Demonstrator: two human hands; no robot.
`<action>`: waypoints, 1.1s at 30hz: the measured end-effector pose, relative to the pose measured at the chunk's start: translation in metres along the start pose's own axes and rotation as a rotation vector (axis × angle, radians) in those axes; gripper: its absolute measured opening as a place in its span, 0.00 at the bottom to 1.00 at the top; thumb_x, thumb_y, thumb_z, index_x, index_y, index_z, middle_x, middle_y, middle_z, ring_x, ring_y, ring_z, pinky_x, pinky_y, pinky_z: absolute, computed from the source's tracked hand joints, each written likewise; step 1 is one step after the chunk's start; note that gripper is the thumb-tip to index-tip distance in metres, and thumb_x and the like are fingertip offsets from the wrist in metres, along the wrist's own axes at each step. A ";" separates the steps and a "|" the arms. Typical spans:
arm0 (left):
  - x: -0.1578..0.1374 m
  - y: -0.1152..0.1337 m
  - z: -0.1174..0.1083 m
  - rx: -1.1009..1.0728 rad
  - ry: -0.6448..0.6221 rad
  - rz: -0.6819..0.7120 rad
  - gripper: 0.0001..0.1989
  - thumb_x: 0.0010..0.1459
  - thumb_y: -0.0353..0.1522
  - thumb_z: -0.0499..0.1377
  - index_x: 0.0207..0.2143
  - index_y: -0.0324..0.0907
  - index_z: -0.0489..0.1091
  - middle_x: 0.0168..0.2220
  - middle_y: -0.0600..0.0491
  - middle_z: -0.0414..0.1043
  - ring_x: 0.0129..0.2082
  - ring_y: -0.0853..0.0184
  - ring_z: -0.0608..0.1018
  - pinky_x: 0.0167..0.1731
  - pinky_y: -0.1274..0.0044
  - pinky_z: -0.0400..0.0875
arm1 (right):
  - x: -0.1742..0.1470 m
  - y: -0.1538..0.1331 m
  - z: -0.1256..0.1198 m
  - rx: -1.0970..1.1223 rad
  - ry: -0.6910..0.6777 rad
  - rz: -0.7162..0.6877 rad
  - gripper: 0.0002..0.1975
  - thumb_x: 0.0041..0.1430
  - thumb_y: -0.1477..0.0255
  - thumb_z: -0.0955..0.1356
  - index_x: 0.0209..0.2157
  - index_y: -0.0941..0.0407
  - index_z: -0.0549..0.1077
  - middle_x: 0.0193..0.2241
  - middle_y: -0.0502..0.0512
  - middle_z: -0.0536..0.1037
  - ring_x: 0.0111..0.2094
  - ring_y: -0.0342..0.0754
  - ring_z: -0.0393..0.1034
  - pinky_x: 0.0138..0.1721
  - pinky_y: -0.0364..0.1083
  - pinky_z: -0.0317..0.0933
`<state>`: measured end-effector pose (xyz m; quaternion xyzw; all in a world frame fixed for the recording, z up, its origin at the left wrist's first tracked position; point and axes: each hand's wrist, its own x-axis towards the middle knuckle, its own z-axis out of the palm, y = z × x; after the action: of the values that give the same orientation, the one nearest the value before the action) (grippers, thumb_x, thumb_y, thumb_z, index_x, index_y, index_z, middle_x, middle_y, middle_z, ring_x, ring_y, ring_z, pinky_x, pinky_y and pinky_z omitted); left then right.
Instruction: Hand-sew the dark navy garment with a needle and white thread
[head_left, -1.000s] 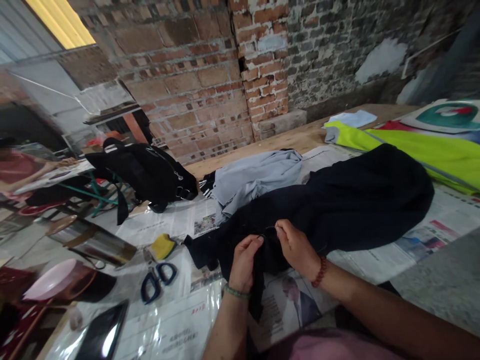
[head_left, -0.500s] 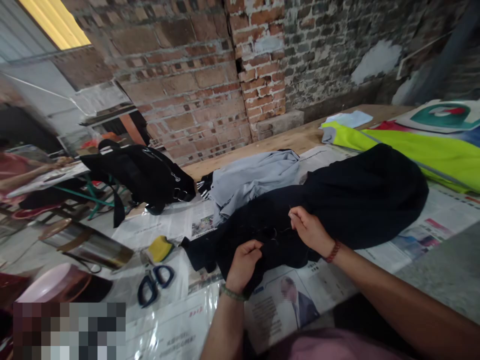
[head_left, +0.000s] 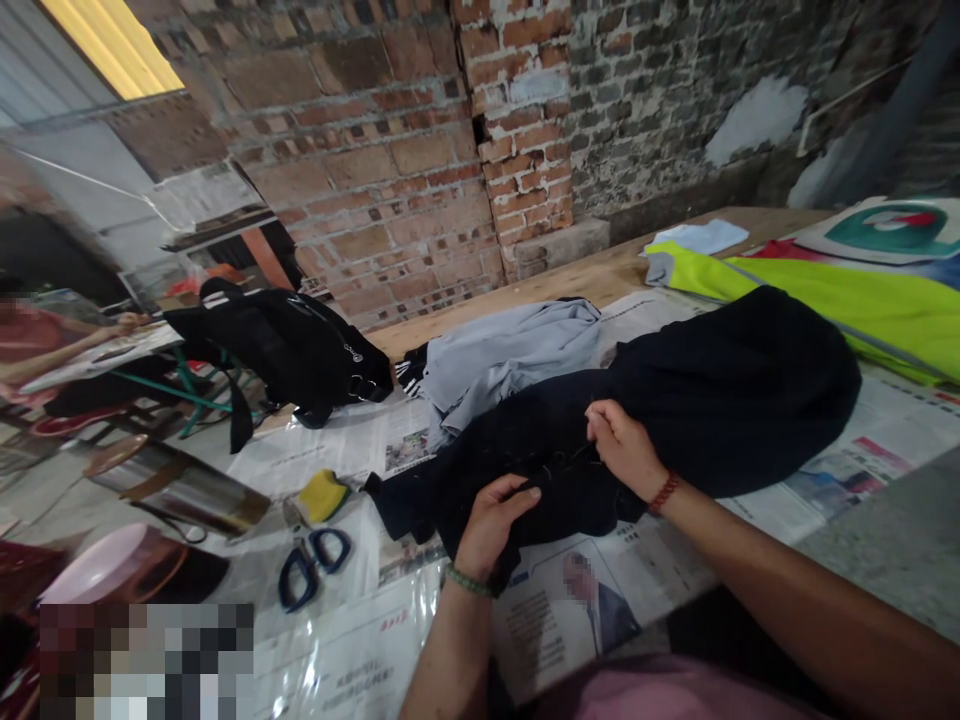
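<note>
A dark navy garment [head_left: 720,400] lies bunched across the middle of the newspaper-covered table. My left hand [head_left: 491,525] pinches its near edge between thumb and forefinger, wearing a green bead bracelet. Above the cloth, my right hand [head_left: 622,445], with a red bracelet, is closed in a pinch. A thin, faint tip at its fingertips looks like a sewing needle, though it is very small. Pale bits of thread [head_left: 556,460] show on the cloth between the hands. Blue-handled scissors [head_left: 311,560] and a yellow sponge [head_left: 324,495] lie left of the garment.
Behind the garment sit light grey clothing [head_left: 510,345] and a black bag [head_left: 289,355]. A steel flask [head_left: 176,485] and a pink-lidded container [head_left: 112,570] are at left. A neon-yellow garment [head_left: 832,300] and an iron [head_left: 885,230] lie right. Another person [head_left: 45,345] sits far left.
My right hand has shifted slightly to the right and up from the cloth. My left thumb has stretched out a little over the fabric edge.
</note>
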<state>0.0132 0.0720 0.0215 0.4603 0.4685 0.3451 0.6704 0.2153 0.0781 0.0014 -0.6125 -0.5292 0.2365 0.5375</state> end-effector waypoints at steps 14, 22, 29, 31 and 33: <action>0.005 -0.002 -0.002 -0.054 0.075 -0.021 0.10 0.35 0.33 0.67 0.22 0.39 0.73 0.20 0.57 0.71 0.20 0.73 0.71 0.24 0.82 0.63 | 0.013 -0.082 -0.114 0.945 0.114 -0.069 0.03 0.52 0.75 0.62 0.29 0.54 0.67 0.20 0.46 0.66 0.14 0.37 0.57 0.16 0.41 0.52; 0.003 0.000 -0.003 -0.053 0.129 0.036 0.11 0.33 0.33 0.67 0.23 0.40 0.74 0.20 0.57 0.71 0.21 0.72 0.70 0.25 0.82 0.62 | -0.029 -0.058 -0.076 0.805 -0.423 0.280 0.07 0.51 0.64 0.63 0.30 0.52 0.63 0.11 0.40 0.56 0.08 0.35 0.47 0.13 0.38 0.45; -0.001 0.006 -0.002 0.010 0.151 0.086 0.09 0.34 0.32 0.67 0.23 0.40 0.75 0.20 0.57 0.70 0.22 0.73 0.69 0.25 0.81 0.61 | -0.059 -0.053 -0.009 0.447 -0.782 0.502 0.10 0.52 0.65 0.62 0.28 0.58 0.64 0.11 0.41 0.61 0.08 0.33 0.47 0.10 0.35 0.40; -0.002 0.006 -0.002 0.006 0.155 0.092 0.08 0.33 0.31 0.67 0.22 0.40 0.75 0.20 0.57 0.71 0.22 0.73 0.69 0.25 0.81 0.61 | -0.058 -0.055 -0.001 0.416 -0.766 0.518 0.08 0.52 0.67 0.61 0.28 0.58 0.64 0.11 0.41 0.61 0.08 0.33 0.47 0.09 0.34 0.41; -0.002 0.006 -0.002 -0.005 0.156 0.094 0.08 0.33 0.31 0.67 0.22 0.41 0.75 0.20 0.57 0.71 0.21 0.73 0.69 0.25 0.81 0.61 | -0.056 -0.056 0.002 0.409 -0.752 0.526 0.07 0.52 0.68 0.61 0.29 0.58 0.65 0.11 0.41 0.61 0.08 0.33 0.47 0.09 0.34 0.41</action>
<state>0.0103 0.0730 0.0273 0.4518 0.4961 0.4122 0.6163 0.1729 0.0201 0.0363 -0.4797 -0.4566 0.6673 0.3408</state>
